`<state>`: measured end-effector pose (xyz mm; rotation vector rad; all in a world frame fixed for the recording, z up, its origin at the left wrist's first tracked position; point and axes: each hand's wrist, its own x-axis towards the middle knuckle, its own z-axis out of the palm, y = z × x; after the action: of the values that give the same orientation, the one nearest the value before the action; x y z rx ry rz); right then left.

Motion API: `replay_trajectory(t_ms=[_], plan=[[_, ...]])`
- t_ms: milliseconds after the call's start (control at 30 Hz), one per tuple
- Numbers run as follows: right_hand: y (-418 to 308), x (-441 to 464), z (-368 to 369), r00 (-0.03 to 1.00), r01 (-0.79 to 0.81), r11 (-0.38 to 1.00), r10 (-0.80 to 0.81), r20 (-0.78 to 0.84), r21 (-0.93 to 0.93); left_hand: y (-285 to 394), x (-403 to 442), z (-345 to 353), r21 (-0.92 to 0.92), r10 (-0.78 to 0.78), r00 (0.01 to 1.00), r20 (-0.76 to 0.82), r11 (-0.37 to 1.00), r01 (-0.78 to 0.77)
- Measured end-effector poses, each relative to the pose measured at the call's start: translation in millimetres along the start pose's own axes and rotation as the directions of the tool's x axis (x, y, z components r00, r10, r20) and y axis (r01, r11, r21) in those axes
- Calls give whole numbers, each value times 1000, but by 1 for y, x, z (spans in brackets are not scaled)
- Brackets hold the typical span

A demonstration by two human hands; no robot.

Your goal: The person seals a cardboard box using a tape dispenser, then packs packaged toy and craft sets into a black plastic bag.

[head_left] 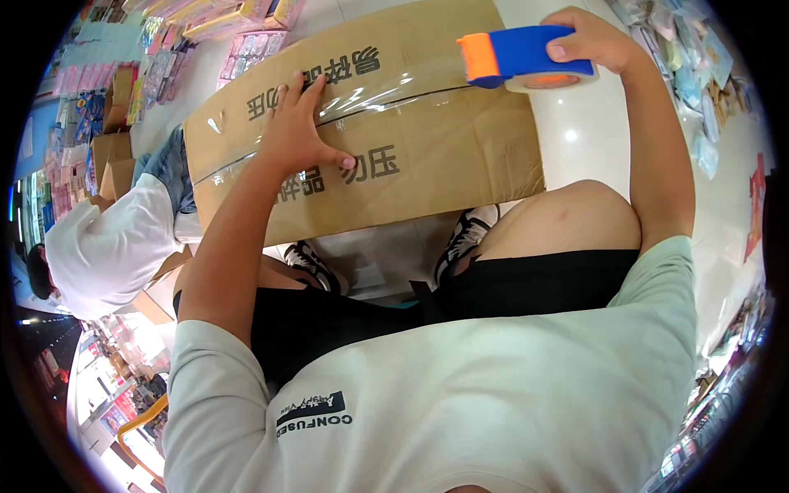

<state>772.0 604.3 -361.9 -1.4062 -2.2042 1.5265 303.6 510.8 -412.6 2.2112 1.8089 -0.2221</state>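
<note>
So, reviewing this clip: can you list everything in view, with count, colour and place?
Large box: one, brown with black print, before the knees
Clear tape: one visible strip, along the box's seam
Tape dispenser: one, blue and orange, in the right hand
Other person: one, white top, left
Small cartons: several, brown, left
Packaged goods: many, mixed colours, both sides
Curved rail: one, yellow, lower left
Floor: one, pale, beneath
Shirt: one, pale, worn
Shorts: one pair, black, worn
Shoes: two, black and white, below box
Left hand: one, on box
Right hand: one, upper right
</note>
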Motion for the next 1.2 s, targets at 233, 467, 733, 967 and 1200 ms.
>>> replay_trajectory(t_ms=[233, 467, 733, 967, 1200], plan=[[59, -43, -12, 978, -99, 988, 119, -174, 121, 4, -4, -6, 24, -3, 1000, -6, 1000, 3], [67, -77, -47, 971, -183, 983, 175, -163, -33, 2, -8, -6, -13, -35, 999, -3, 999, 35], [72, -102, -54, 919, -373, 918, 344, -192, -137, 4, -8, -9, -17, -50, 998, 25, 999, 51], [79, -40, -20, 924, -382, 806, 330, -193, -452, 7, -4, -8, -7, -57, 996, 67, 998, 58], [21, 30, 34, 938, -342, 683, 288, -192, -646, 1, -8, 23, 54, 2, 996, -90, 999, 3]])
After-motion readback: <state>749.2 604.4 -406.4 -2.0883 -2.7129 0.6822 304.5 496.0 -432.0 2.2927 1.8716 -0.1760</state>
